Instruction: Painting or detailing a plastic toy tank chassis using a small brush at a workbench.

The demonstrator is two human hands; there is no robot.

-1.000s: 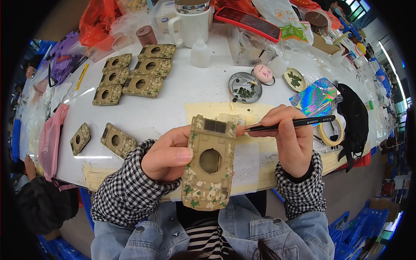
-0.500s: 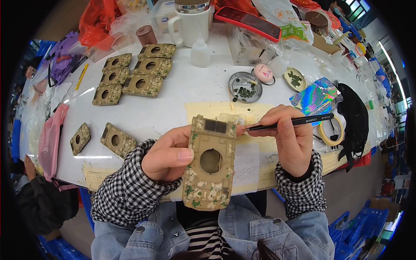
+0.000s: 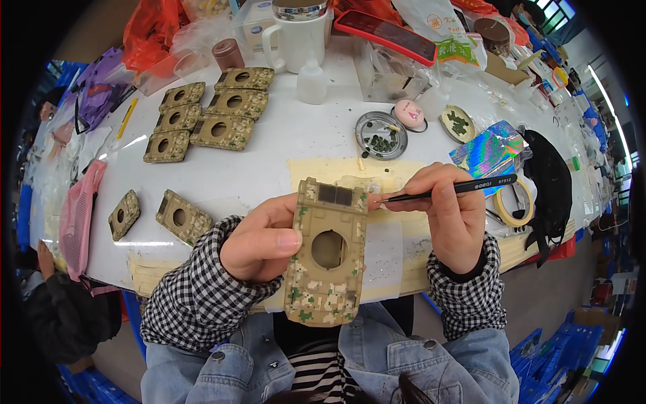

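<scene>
My left hand (image 3: 259, 248) grips a tan, camouflage-painted model tank hull (image 3: 313, 289), thumb on its near face and other fingers behind. A round opening sits in its middle and a dark grille near its top. One fingertip shows past the hull's right edge. Black tweezers (image 3: 483, 184) are pinched in my right hand (image 3: 452, 212), their tip by that fingertip, beside the upper right of the hull. Whether the tip holds a tiny part is too small to tell.
More painted hulls (image 3: 232, 101) stand at the back left, and two hulls (image 3: 182, 217) lie nearer. Small green parts fill a round metal dish (image 3: 402, 149) and a shallow lid (image 3: 446, 124). Beyond are a white mug (image 3: 301, 50), a dropper bottle (image 3: 311, 84) and a red-cased phone (image 3: 387, 37). A tape roll (image 3: 501, 209) lies right.
</scene>
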